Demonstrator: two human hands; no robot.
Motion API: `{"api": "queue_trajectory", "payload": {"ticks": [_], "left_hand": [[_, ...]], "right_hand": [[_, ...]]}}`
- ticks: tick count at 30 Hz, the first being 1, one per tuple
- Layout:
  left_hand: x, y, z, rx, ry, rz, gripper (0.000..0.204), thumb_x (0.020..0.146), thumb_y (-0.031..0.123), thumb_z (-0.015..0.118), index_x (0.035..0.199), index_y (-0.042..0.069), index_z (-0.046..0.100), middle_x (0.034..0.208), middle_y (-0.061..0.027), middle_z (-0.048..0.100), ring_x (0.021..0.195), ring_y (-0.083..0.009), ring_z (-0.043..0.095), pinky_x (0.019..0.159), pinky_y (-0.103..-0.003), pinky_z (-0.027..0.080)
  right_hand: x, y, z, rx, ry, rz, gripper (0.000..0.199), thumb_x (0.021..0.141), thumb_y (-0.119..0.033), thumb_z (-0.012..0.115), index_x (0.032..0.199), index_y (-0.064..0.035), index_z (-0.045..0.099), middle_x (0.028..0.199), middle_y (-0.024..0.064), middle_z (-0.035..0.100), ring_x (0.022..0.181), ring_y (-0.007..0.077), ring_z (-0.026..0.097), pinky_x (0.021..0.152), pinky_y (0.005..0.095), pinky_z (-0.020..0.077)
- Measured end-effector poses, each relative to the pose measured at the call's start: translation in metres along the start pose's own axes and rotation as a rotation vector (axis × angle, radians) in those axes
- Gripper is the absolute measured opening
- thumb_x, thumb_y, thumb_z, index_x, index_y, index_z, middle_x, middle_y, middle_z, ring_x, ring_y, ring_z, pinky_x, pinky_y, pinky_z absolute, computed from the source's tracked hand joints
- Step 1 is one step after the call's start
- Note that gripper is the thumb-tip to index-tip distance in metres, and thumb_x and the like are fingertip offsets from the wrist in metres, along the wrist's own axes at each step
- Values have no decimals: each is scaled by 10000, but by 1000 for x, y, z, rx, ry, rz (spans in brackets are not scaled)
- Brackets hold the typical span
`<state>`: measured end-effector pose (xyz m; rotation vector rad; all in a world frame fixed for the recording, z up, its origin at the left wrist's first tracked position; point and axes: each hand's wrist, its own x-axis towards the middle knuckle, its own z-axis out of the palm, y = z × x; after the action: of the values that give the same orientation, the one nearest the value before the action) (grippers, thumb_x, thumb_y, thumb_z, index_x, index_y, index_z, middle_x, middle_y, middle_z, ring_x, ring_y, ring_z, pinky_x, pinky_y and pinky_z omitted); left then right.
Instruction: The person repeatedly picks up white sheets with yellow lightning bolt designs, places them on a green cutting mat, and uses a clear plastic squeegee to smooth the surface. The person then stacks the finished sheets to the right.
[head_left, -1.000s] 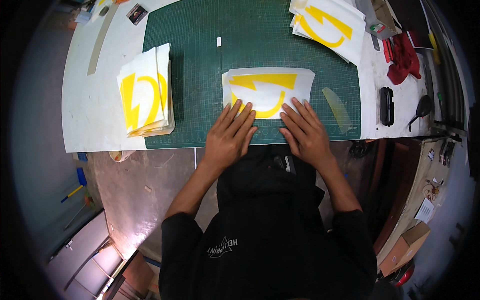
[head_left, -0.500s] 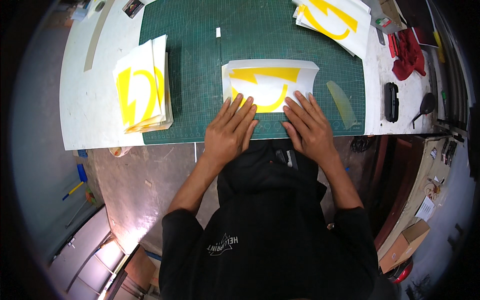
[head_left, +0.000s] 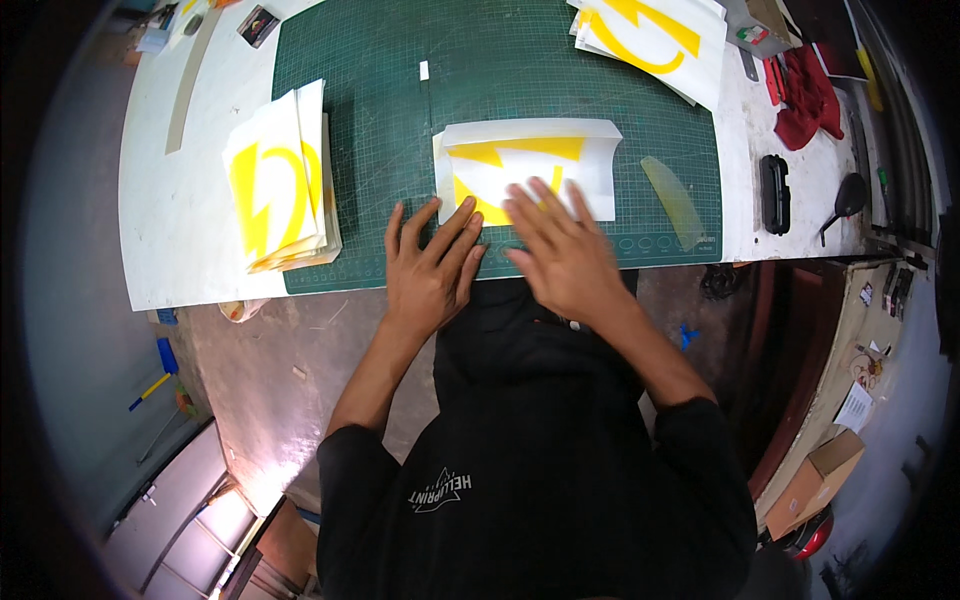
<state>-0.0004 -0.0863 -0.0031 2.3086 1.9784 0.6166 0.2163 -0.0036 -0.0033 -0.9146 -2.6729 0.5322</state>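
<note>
Both hands spread flat: left hand (head_left: 430, 270) and right hand (head_left: 562, 250) press the yellow-printed sheet (head_left: 528, 170) onto the green mat (head_left: 380, 150), pinning it flat.

Place: a small sticker or sign-cutting workshop — everything on view is pointing that way.
Work surface: a green gridded cutting mat (head_left: 400, 120) is covering much of a white worktable (head_left: 190, 230).
Stock: stacks of white sheets with yellow cut graphics (head_left: 280, 180) are lying at the left, and a second stack (head_left: 655, 35) is sitting at the far right of the mat.
Tools: a translucent squeegee (head_left: 675, 200), a black case (head_left: 776, 192) and a red rag (head_left: 808, 95) are lying along the table's right end.
Surroundings: a bare concrete floor (head_left: 260, 350) is showing below the table — a cardboard box (head_left: 815, 480) is standing at the right.
</note>
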Motion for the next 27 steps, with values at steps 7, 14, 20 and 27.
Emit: {"api": "queue_trajectory", "payload": {"ticks": [7,14,20,27], "left_hand": [[5,2,10,-107,88,-75,288,902,203,828,1171,107,791,1352,-64,716,1367,-309,543,1192,-574,320],[62,4,-21,5,93,0,468,770,286,917,1148,112,703,1413,-130,560,1408,-334,460,1208,-604,239],[92,-19,-31,-92,-374,-12,677,821,368,873,1378,109,589,1626,-198,391,1535,-388,331,1250,-651,161],[64,-31,0,-46,-358,36,915,982,539,644,1667,62,270,1768,-205,134,1644,-392,82,1279,-679,26]], "right_hand": [[-39,51,-19,-181,186,83,428,943,-176,751,1347,-55,680,1595,138,498,1534,345,381,1265,656,200],[50,33,-62,-127,221,-25,342,751,-12,772,1073,-50,664,1285,174,598,1343,358,516,1228,669,227],[74,51,-53,-25,-13,49,387,727,-30,743,1106,-33,660,1241,183,600,1337,360,509,1237,660,209],[73,29,-22,-323,163,21,420,856,-143,672,1252,-4,690,1447,159,593,1458,351,454,1231,748,122]]}}
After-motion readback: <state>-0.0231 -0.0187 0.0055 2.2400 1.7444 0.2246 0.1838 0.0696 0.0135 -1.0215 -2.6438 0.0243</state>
